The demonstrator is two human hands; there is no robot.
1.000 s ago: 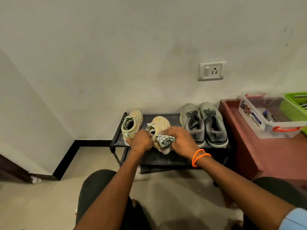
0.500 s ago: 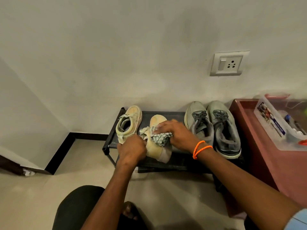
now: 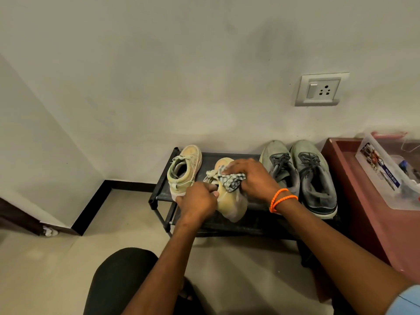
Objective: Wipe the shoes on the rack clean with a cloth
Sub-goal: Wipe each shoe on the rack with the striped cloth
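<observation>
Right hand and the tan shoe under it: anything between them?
Yes, head view: the checked cloth lies bunched between the right hand and the tan shoe; the left hand grips that shoe.

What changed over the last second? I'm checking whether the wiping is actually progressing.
The right hand slid the cloth from the beige shoe's heel end toward its toe. The left hand still grips that shoe. The other beige shoe and grey pair stayed put.
</observation>
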